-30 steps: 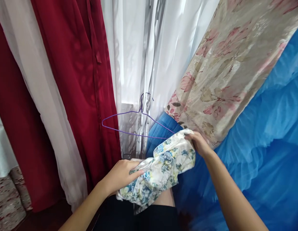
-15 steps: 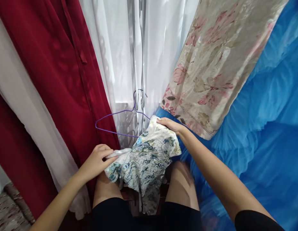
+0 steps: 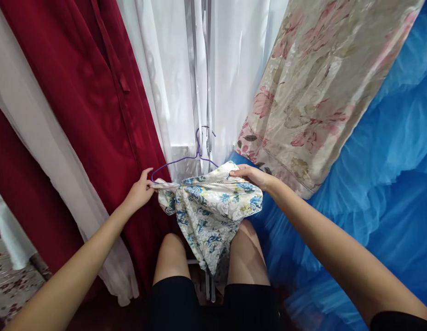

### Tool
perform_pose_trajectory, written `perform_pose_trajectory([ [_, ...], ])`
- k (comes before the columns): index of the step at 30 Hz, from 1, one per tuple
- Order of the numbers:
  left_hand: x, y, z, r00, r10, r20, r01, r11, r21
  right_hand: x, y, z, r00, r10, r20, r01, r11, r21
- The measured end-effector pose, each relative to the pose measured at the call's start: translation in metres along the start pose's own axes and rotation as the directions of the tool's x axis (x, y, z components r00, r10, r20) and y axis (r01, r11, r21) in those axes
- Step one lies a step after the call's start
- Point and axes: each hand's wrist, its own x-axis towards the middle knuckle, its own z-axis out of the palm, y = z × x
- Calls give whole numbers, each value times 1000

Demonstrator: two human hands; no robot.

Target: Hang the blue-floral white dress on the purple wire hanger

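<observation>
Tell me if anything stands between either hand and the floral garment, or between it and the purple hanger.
Nothing visible does. The left hand and the right hand both grip the floral garment directly, and the purple hanger is right beside or touching it. The garment hides the hanger's right end.

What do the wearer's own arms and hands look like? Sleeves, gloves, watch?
Left hand and right hand: ungloved, no watch visible. Right arm: bare up to a plain black sleeve at the lower right. Left arm: bare throughout its visible length.
</observation>
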Motion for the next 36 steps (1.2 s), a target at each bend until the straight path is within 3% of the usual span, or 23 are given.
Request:
perform_pose_trajectory([
  [5, 1, 13, -17, 990, 113, -82, -88, 961, 263, -1, 2, 5, 1000, 10, 13, -11, 998, 54],
  [8, 3, 17, -29, 966, 236, -103, -194, 931, 310, -2, 3, 4, 1000, 17, -19, -16, 998, 68],
  [11, 10, 33, -36, 956, 259, -138, -246, 964, 101, -4, 6, 0, 999, 24, -41, -22, 999, 37],
  [15, 24, 68, -36, 968, 133, -211, -193, 935, -297, -6, 12, -8, 994, 13, -111, -13, 1000, 7],
  [17, 30, 83, -35, 950, 90, -300, -192, 924, -332, -7, 14, -11, 990, -6, -143, 2, 1000, -32],
  [20, 33, 95, -32, 925, 69, -375, -157, 965, -209, -10, 20, -10, 953, -136, -272, 77, 973, -218],
  [23, 27, 102, -28, 944, 73, -322, -124, 982, -140, -20, 31, -11, 891, -329, -313, 176, 885, -431],
  [25, 20, 107, -26, 951, 101, -293, -154, 974, -165, -29, 40, -16, 881, -368, -298, 205, 864, -460],
  [31, 9, 130, -26, 935, 270, -228, -309, 938, -158, -42, 74, -34, 855, -243, -459, 149, 961, -232],
  [36, 15, 122, -25, 941, 252, -226, -289, 946, -147, -44, 116, -42, 834, -177, -523, 125, 983, -132],
])
